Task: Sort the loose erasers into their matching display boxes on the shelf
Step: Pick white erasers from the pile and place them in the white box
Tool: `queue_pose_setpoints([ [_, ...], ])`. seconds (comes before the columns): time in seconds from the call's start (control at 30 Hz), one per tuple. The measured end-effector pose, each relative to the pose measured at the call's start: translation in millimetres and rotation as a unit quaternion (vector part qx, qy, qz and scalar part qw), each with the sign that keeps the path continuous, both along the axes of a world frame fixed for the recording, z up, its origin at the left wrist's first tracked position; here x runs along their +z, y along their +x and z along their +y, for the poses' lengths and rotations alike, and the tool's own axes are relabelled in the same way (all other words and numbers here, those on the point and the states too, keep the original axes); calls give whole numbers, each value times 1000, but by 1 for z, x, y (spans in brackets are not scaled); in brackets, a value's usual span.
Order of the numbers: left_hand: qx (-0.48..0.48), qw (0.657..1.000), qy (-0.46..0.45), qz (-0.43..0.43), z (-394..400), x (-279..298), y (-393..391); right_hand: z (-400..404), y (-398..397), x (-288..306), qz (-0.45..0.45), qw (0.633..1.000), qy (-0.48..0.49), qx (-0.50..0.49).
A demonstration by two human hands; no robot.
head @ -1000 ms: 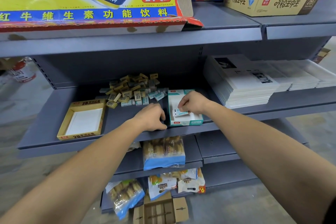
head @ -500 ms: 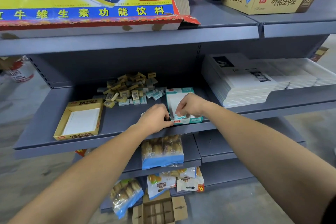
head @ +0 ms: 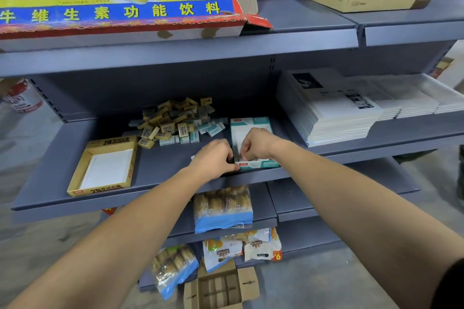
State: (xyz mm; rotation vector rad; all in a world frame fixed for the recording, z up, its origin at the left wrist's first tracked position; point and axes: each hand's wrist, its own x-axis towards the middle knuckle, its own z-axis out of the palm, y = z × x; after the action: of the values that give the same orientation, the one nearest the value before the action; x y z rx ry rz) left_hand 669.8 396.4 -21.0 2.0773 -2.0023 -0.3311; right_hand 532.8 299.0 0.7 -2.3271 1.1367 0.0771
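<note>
Fingers of my right hand (head: 253,143) are pinching a teal eraser (head: 243,158) inside the teal display box (head: 251,124), while my left hand (head: 213,158) is gripping its front corner on the shelf (head: 160,165).

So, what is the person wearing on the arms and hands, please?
Both forearms are bare, and the left hand and right hand have no gloves. No rings or watch are visible. Only a dark sleeve edge appears at the right upper arm.

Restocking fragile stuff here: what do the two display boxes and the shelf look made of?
Yellow display box and teal display box: thin printed card, folded walls, matte white insides. Shelf: likely painted metal, smooth grey with a slotted back panel.
</note>
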Motion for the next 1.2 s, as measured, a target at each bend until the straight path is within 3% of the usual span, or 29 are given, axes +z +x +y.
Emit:
queue_pose_setpoints([
  [0.23,6,1000,10,25,10,12,28,-6,5,15,44,998,3,39],
  [0.47,108,994,1,20,32,20,93,7,47,23,-91,989,-108,44],
  [0.63,115,993,21,7,45,8,99,28,77,1,-9,978,-156,136],
  [0.8,120,992,26,9,44,-1,97,34,85,-11,28,973,-175,151],
  [1.2,105,994,-15,23,38,-12,83,34,85,-29,0,979,-154,131],
])
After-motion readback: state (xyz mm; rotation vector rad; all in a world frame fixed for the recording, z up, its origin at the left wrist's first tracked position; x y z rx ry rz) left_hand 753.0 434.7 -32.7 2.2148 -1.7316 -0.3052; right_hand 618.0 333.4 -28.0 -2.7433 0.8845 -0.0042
